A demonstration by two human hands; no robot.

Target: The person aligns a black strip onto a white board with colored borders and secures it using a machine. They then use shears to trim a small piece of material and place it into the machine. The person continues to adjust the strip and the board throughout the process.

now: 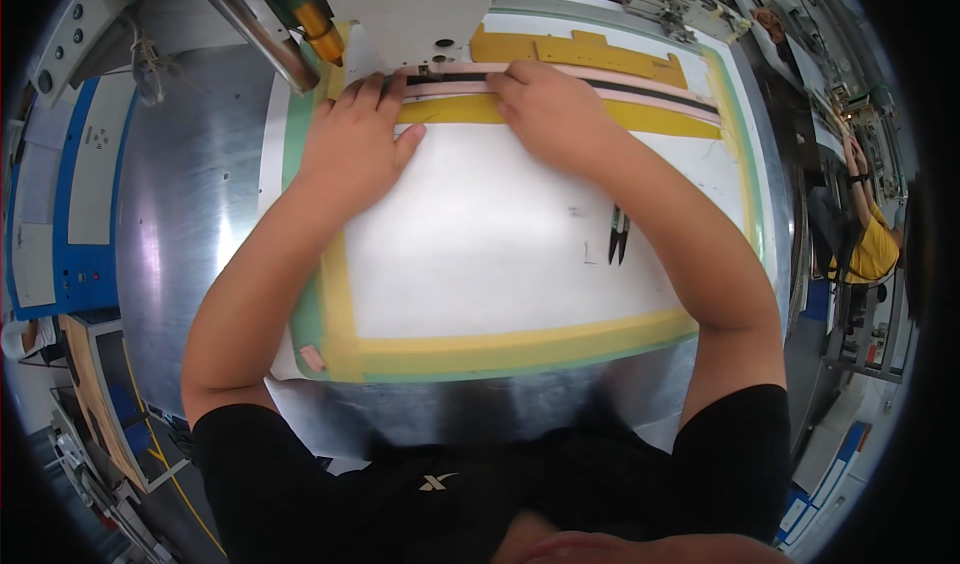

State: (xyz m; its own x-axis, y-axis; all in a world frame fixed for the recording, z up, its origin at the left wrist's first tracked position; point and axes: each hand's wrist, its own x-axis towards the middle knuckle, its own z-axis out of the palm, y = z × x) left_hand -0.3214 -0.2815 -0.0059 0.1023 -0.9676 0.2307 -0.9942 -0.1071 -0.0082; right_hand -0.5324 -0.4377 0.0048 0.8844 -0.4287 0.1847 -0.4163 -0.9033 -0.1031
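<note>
On the white board (500,224), by the machine head (410,14), the pink-and-black strip (650,95) is laid, seemingly light and pliable, best held flat along its edges. It is touched by the left hand (360,134) and right hand (555,114); whether it is pinched cannot be told.

1. A workshop is seen here, and it is laid out like a factory floor!
2. Up front, a white machine head (410,14) is mounted over a broad metal table (190,164).
3. Off to the left, a blue-and-white cabinet (90,164) is fitted with buttons (82,277).
4. At the upper right, more machinery (665,9) is spotted, its metal parts exposed.
5. And there, far right, a co-worker in a yellow top (875,252) is picked out!
</note>
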